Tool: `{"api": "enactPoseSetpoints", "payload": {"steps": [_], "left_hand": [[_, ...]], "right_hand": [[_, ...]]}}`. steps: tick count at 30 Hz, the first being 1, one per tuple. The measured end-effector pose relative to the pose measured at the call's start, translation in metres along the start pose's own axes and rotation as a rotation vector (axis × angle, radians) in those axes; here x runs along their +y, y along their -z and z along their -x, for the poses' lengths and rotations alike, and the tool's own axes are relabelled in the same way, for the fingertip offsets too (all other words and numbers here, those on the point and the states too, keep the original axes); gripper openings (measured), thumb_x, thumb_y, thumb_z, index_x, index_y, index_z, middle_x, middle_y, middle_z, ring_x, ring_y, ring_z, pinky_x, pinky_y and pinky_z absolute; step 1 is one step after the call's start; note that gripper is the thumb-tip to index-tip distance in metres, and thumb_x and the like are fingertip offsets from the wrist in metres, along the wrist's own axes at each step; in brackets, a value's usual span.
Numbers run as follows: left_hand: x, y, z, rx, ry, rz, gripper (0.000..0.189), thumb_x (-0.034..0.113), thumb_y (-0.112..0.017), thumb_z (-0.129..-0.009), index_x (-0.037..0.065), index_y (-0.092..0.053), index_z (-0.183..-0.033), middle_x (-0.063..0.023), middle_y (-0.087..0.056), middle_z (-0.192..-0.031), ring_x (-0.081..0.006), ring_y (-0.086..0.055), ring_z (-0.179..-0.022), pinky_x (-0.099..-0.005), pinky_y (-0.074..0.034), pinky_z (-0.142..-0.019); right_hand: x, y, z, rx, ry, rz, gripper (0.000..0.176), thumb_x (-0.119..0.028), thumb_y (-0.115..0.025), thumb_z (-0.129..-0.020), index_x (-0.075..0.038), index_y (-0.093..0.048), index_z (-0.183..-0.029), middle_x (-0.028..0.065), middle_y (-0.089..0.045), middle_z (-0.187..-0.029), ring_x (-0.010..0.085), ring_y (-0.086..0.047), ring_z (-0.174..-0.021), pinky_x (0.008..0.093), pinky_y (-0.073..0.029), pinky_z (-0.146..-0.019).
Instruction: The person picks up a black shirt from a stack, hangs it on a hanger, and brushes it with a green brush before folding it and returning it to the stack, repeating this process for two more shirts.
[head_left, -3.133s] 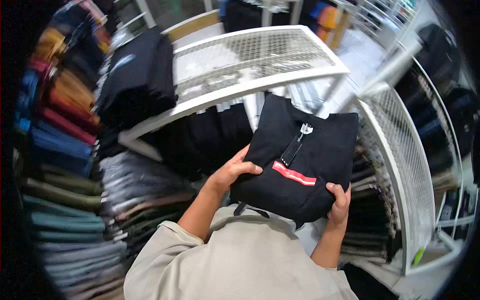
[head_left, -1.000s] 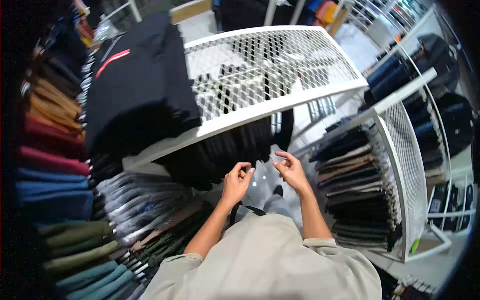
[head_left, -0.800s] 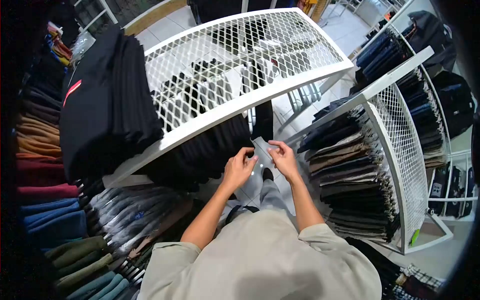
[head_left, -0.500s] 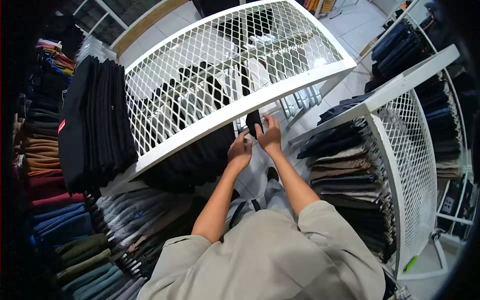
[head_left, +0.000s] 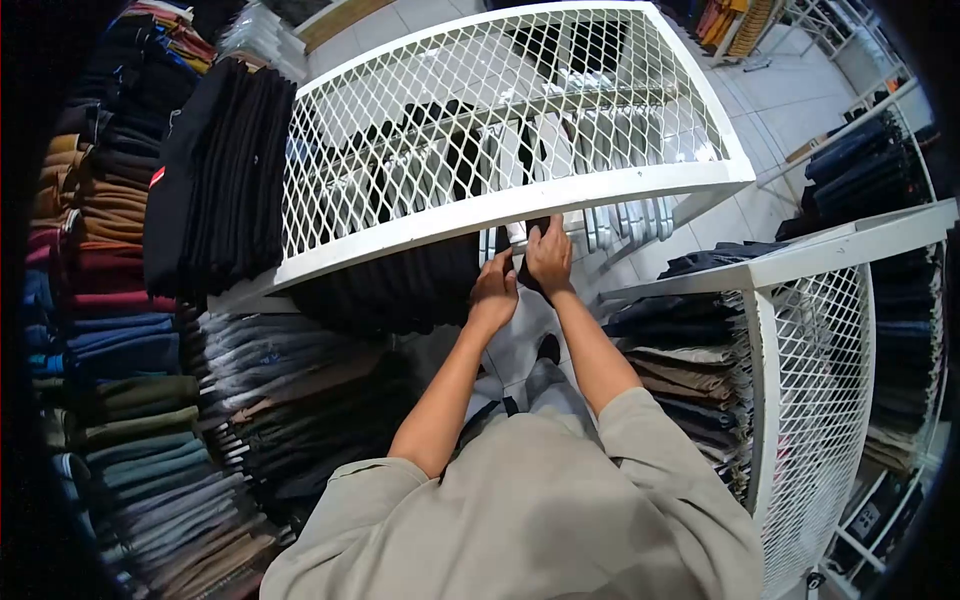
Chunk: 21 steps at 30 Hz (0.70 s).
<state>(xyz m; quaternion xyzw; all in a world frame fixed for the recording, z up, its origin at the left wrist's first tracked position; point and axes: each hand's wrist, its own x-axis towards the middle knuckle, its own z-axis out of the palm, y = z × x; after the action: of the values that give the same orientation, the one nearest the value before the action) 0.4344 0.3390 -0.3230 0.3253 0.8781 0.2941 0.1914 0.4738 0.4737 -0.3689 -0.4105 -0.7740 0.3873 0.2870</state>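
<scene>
My left hand (head_left: pixel 494 293) and my right hand (head_left: pixel 550 258) are close together below the front edge of a white mesh-topped rack (head_left: pixel 520 206). Between them hangs a narrow piece of black garment (head_left: pixel 527 280). Both hands have their fingers curled at its sides, and the fingertips are partly hidden. Under the mesh, garments hang in a row on a rail. To the left of my hands hang several dark garments (head_left: pixel 400 285), and to the right are pale hangers (head_left: pixel 630 222).
A stack of black trousers (head_left: pixel 215 180) lies on the rack's left end. Folded coloured trousers (head_left: pixel 120 345) fill the left side. A second white mesh rack (head_left: pixel 825 370) stands at the right, beside more hanging trousers (head_left: pixel 690 375). Tiled floor (head_left: pixel 750 225) shows between the racks.
The view has shifted, so the racks sit further right in it. My right hand has moved up toward the rack's edge, and both hands stay at the black garment.
</scene>
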Motion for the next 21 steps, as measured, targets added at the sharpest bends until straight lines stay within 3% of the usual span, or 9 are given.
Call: {"api": "enactPoseSetpoints", "payload": {"steps": [2,6,8,12,16,18,19,21], "left_hand": [[-0.011,-0.007,0.006,0.027,-0.034,0.032,0.045,0.014,-0.057,-0.099,0.013,-0.05,-0.143,-0.0186,-0.063,-0.125,-0.0362,-0.065,-0.107,-0.0443,-0.051,-0.096],[-0.008,0.004,0.028,-0.018,-0.029,0.103,0.046,0.013,-0.058,-0.098,0.011,-0.05,-0.143,-0.0206,-0.064,-0.118,-0.0357,-0.067,-0.1,-0.0435,-0.051,-0.092],[-0.009,0.008,0.035,-0.036,-0.064,0.104,0.045,0.015,-0.058,-0.097,0.009,-0.052,-0.141,-0.0182,-0.067,-0.111,-0.0332,-0.068,-0.096,-0.0415,-0.052,-0.088],[-0.004,0.021,0.063,-0.117,-0.071,0.203,0.044,0.019,-0.057,-0.096,0.011,-0.052,-0.139,-0.0169,-0.068,-0.118,-0.0386,-0.066,-0.105,-0.0483,-0.051,-0.092],[-0.003,0.034,0.096,-0.147,-0.105,0.264,0.045,0.022,-0.062,-0.095,0.01,-0.056,-0.138,-0.0162,-0.07,-0.113,-0.0326,-0.07,-0.093,-0.0429,-0.054,-0.087],[-0.008,0.039,0.114,-0.181,-0.2,0.316,0.048,0.021,-0.064,-0.094,0.009,-0.055,-0.14,-0.0162,-0.07,-0.113,-0.0315,-0.071,-0.091,-0.0417,-0.055,-0.085],[-0.009,0.041,0.123,-0.168,-0.24,0.323,0.045,0.019,-0.065,-0.095,0.009,-0.056,-0.138,-0.0142,-0.07,-0.106,-0.0256,-0.071,-0.086,-0.0368,-0.055,-0.078],[-0.006,0.049,0.143,-0.154,-0.321,0.321,0.045,0.02,-0.066,-0.095,0.009,-0.056,-0.138,-0.0149,-0.07,-0.108,-0.0263,-0.071,-0.086,-0.0375,-0.056,-0.079]], "right_hand": [[0.0,0.002,0.012,0.088,0.092,-0.016,0.038,-0.016,-0.058,-0.091,0.005,-0.048,-0.122,0.0352,-0.065,-0.093,0.0535,-0.063,-0.088,0.0578,-0.05,-0.079],[-0.006,0.018,0.043,0.04,-0.038,0.052,0.036,-0.016,-0.059,-0.09,0.004,-0.049,-0.118,0.0342,-0.066,-0.09,0.0537,-0.063,-0.084,0.0583,-0.051,-0.077],[0.002,0.033,0.066,-0.106,-0.128,0.035,0.03,-0.02,-0.06,-0.091,-0.001,-0.049,-0.111,0.0313,-0.066,-0.092,0.0532,-0.063,-0.088,0.0593,-0.049,-0.079],[0.013,0.055,0.119,0.016,-0.077,0.049,0.024,-0.021,-0.064,-0.091,0.0,-0.056,-0.101,0.0276,-0.068,-0.086,0.0507,-0.064,-0.084,0.0564,-0.05,-0.073],[0.007,0.089,0.179,0.092,-0.101,0.112,0.027,-0.026,-0.068,-0.09,-0.003,-0.061,-0.1,0.0256,-0.069,-0.085,0.0483,-0.065,-0.083,0.0546,-0.05,-0.072],[0.004,0.107,0.21,0.167,-0.091,0.136,0.028,-0.029,-0.073,-0.089,-0.003,-0.063,-0.095,0.0239,-0.069,-0.084,0.0462,-0.066,-0.081,0.0521,-0.051,-0.071],[-0.004,0.12,0.225,0.202,-0.046,0.188,0.031,-0.031,-0.076,-0.088,-0.003,-0.064,-0.094,0.0241,-0.069,-0.083,0.0457,-0.066,-0.08,0.0502,-0.051,-0.07],[-0.023,0.144,0.259,0.234,-0.036,0.24,0.03,-0.029,-0.077,-0.086,-0.003,-0.067,-0.096,0.0227,-0.069,-0.085,0.0443,-0.067,-0.08,0.0483,-0.052,-0.07]]}}
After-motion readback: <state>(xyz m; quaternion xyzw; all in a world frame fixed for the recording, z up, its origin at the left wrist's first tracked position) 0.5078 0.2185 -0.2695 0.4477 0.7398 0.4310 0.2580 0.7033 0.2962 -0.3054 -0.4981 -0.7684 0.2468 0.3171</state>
